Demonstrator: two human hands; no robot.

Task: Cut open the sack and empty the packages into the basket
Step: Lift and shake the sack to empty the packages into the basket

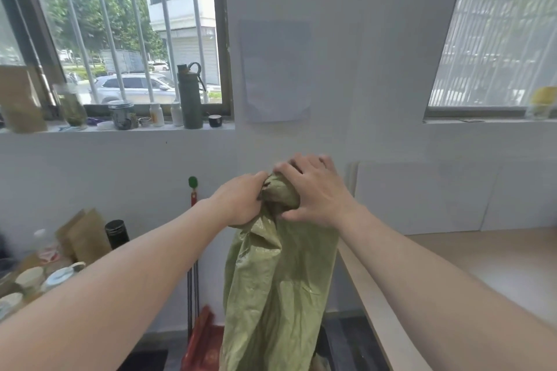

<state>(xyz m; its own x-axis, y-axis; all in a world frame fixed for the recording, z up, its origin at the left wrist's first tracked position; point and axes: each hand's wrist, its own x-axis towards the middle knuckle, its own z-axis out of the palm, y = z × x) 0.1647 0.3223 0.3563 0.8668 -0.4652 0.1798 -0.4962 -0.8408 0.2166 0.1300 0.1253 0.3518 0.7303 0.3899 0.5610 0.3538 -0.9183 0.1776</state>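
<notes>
A yellow-green woven sack (275,286) hangs straight down in front of me, held up at chest height by its bunched end. My left hand (241,200) grips the gathered cloth from the left. My right hand (316,190) wraps over the top and right side of the same bunch. The sack's lower part runs out of view at the bottom edge. No basket, packages or cutting tool are visible.
A light wooden table (470,262) runs along the right, its edge close to the sack. Jars and brown paper bags (84,235) crowd a surface at the lower left. A red dustpan (202,340) and broom handle lean on the wall behind. Bottles (189,96) line the windowsill.
</notes>
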